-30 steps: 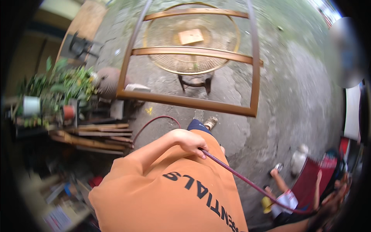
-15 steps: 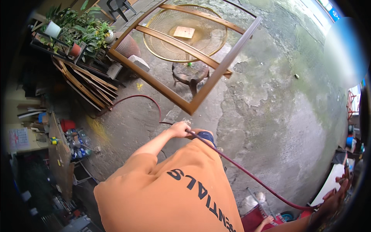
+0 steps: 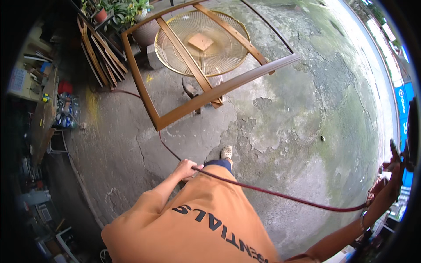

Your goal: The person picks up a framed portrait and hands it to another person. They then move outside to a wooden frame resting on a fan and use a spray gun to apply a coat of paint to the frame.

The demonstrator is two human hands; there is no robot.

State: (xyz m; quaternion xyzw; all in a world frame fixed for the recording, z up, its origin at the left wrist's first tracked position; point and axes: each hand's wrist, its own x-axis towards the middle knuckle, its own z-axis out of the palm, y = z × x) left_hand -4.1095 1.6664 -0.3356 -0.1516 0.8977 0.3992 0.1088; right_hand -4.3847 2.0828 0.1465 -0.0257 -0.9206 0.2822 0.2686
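My left hand (image 3: 187, 168) is closed around a dark red hose (image 3: 263, 190) in front of my body. From there the hose runs right towards my raised right hand (image 3: 396, 173), and the other way it drops past the frame to the ground. My right hand is in shadow at the picture's rim, its fingers bent around something dark. A brown wooden frame (image 3: 228, 90) lies ahead on two wooden slats (image 3: 186, 58). The slats rest across a round gold wire stand (image 3: 228, 57), with a small square board (image 3: 200, 42) at its middle.
Potted plants (image 3: 120, 14) and leaning wooden strips (image 3: 98, 55) stand at the far left. A cluttered workbench (image 3: 50, 101) and bottles (image 3: 67, 111) line the left side. Cracked concrete ground (image 3: 298, 127) spreads to the right, towards a blue sign (image 3: 402, 105).
My view has turned and shifted, so the frame and stand sit further left. My right hand shows higher at the right rim. My left hand still grips the hose.
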